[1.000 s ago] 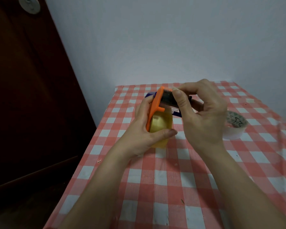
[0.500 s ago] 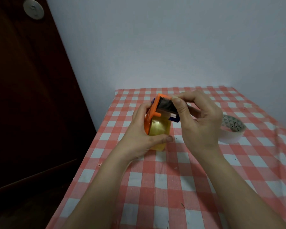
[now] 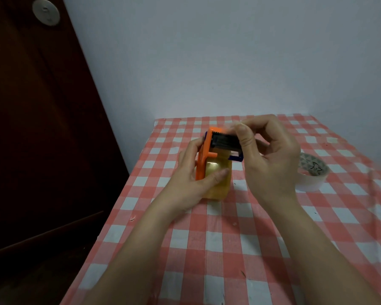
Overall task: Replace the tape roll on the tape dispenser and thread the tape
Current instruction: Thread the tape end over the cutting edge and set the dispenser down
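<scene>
An orange tape dispenser [image 3: 201, 159] with a dark cutter head and blue parts is held above the checked table [image 3: 229, 249]. A clear yellowish tape roll [image 3: 217, 181] sits in it. My left hand [image 3: 191, 179] wraps the roll and the orange frame from the left, thumb across the roll's face. My right hand [image 3: 271, 159] pinches at the dispenser's dark head, thumb in front and fingers curled over the top. Whether tape end is between those fingertips is too blurred to tell. A white tape roll [image 3: 310, 177] lies flat on the cloth to the right of my right hand.
The table has a red-and-white checked cloth and stands in a corner against a pale wall. A dark wooden door [image 3: 35, 128] fills the left side, beyond the table's left edge.
Both hands and the dispenser stay together in about the same place in view. My right fingers have shifted slightly over the top of the cutter head. The camera has tilted a little.
</scene>
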A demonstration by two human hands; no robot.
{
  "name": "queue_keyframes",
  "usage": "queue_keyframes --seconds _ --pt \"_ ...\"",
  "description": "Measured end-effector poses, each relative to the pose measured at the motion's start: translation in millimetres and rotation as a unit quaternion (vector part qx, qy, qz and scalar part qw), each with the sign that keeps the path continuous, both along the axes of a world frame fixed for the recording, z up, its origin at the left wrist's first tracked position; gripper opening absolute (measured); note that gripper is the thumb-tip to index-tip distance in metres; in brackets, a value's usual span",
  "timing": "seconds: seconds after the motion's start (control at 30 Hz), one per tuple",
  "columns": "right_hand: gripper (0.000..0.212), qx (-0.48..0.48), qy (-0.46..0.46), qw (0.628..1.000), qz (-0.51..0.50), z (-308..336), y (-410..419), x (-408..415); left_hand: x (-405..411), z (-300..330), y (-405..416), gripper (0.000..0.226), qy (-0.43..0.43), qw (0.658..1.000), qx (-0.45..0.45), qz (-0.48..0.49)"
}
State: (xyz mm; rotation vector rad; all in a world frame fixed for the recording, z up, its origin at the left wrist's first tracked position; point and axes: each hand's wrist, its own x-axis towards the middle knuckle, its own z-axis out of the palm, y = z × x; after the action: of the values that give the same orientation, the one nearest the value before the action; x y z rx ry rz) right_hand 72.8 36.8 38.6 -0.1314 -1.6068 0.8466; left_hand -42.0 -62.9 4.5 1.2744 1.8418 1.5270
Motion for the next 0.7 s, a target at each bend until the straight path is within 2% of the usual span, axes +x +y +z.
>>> queue_keyframes --seconds 0.23,0.57,0.7 --pt "0.005 0.049 0.008 0.999 -0.018 0.2 0.7 1.2 1.3 0.9 0.1 0.073 0.013 1.0 -0.006 0.004" --pt "0.006 0.057 0.027 0.998 -0.024 -2.4 1.7 -1.1 11.5 3.2 2.0 0.063 0.036 0.998 0.018 0.052" --pt "0.007 0.034 0.049 0.998 -0.023 -2.4 0.5 -0.4 9.6 4.0 0.5 0.074 0.031 0.999 0.015 0.041"
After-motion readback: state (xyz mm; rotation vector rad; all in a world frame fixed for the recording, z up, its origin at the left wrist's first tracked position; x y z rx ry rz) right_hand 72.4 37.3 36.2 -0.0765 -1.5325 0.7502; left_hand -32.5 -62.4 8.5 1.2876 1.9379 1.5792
